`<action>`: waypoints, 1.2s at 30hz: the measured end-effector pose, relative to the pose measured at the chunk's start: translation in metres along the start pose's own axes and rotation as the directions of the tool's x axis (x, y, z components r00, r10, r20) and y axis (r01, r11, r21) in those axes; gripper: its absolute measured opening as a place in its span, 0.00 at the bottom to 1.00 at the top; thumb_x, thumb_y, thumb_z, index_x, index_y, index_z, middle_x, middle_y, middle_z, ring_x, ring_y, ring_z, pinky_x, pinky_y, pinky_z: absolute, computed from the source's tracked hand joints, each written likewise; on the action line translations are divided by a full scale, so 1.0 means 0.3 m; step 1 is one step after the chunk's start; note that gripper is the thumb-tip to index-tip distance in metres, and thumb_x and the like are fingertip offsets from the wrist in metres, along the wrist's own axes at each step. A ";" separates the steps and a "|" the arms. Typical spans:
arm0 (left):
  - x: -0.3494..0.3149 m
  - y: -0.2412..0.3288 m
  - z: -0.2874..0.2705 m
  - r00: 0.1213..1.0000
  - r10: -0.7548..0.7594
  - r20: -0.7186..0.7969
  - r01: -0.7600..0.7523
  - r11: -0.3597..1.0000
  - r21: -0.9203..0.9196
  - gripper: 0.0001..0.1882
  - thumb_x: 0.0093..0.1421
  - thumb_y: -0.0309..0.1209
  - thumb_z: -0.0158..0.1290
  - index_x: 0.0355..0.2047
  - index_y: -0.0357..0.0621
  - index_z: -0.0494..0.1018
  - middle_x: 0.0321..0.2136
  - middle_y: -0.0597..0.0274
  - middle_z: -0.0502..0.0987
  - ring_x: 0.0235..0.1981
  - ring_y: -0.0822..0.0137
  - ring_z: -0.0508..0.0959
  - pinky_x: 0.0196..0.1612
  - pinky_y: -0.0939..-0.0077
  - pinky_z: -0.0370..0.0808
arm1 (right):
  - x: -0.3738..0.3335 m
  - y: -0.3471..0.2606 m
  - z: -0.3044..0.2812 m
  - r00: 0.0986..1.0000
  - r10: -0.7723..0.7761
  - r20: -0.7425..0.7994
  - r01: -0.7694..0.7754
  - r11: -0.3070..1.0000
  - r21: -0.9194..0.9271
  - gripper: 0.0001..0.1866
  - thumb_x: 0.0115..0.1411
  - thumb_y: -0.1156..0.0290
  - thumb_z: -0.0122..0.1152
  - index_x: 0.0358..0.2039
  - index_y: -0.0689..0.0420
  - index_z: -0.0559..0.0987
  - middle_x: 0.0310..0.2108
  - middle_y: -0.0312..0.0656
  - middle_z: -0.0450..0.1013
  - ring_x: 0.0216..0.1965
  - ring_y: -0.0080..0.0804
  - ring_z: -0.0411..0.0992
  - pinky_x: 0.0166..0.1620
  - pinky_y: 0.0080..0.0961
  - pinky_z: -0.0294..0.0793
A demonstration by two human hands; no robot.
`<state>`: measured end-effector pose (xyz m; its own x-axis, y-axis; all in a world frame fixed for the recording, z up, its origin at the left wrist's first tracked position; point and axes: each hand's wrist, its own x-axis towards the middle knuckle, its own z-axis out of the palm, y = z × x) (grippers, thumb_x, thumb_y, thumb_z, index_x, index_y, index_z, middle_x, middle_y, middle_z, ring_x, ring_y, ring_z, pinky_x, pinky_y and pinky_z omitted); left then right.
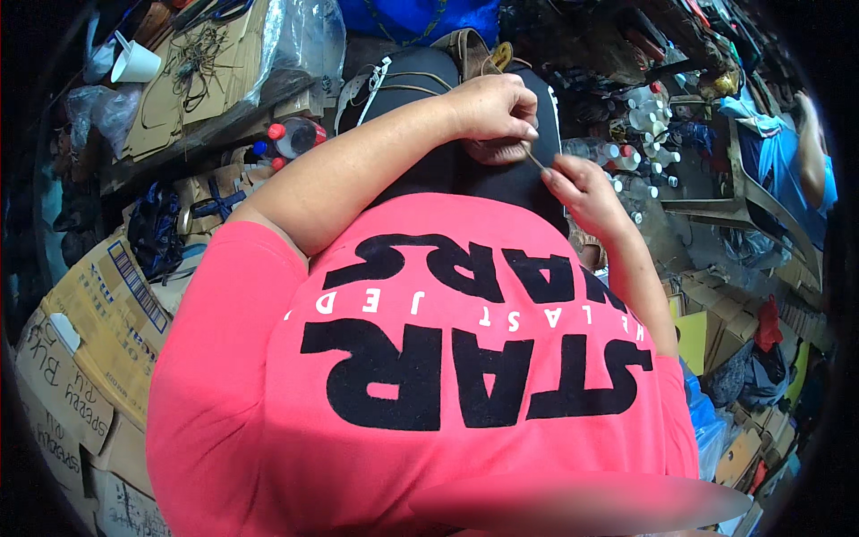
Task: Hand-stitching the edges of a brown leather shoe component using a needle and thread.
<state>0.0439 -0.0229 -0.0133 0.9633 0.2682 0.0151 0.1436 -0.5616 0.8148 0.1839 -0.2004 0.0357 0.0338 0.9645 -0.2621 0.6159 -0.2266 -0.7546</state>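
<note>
A brown leather piece that looks like a shoe (495,154) is wedged between my dark-clad thighs, its far part showing beyond my wrist. Over its near end, my left hand (497,106) is closed with curled fingers; what they pinch is hidden. My right hand (586,192), a little nearer and to the right, pinches a thin tan cord (534,159) between thumb and forefinger. The cord runs taut from the leather toward those fingertips. More tan cord (412,82) lies across my left thigh. A small yellowish part (502,55) sticks up at the leather's far end.
Flattened cardboard (170,112) with tangled dark cords and a white cup (136,63) are at the far left. Several plastic bottles (649,116) stand at right, near another person's arm (812,152). Cardboard boxes (98,331) crowd the left; a blue bag (420,18) lies ahead.
</note>
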 end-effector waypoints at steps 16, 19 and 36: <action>0.031 -0.022 -0.086 0.948 -0.041 0.315 0.132 0.953 -0.274 0.09 0.53 0.32 0.59 0.32 0.39 0.78 0.29 0.64 0.78 0.33 0.73 0.76 0.41 0.77 0.72 | 0.032 -0.037 -0.002 0.982 -0.014 -0.191 0.012 1.000 -0.010 0.10 0.54 0.76 0.59 0.38 0.55 0.81 0.25 0.39 0.68 0.27 0.27 0.69 0.31 0.22 0.67; 0.031 -0.032 -0.087 0.943 -0.022 0.333 0.133 0.940 -0.314 0.09 0.53 0.29 0.58 0.33 0.38 0.78 0.29 0.65 0.79 0.32 0.75 0.76 0.41 0.78 0.72 | 0.046 -0.040 0.003 0.982 -0.020 -0.186 0.011 0.999 -0.050 0.11 0.54 0.76 0.59 0.38 0.54 0.81 0.24 0.39 0.67 0.27 0.28 0.69 0.31 0.23 0.67; 0.047 -0.045 -0.100 0.913 0.008 0.408 0.137 0.935 -0.327 0.11 0.52 0.22 0.54 0.36 0.38 0.78 0.32 0.62 0.80 0.35 0.73 0.77 0.44 0.78 0.72 | 0.063 -0.052 0.039 0.966 0.028 -0.259 -0.054 0.994 -0.093 0.10 0.50 0.73 0.62 0.35 0.53 0.82 0.27 0.44 0.73 0.30 0.39 0.73 0.35 0.28 0.71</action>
<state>0.0488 0.0120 -0.0067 0.9733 -0.0789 -0.2155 0.1923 -0.2322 0.9535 0.1659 -0.1801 0.0354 0.2537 0.9600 -0.1187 0.6837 -0.2648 -0.6800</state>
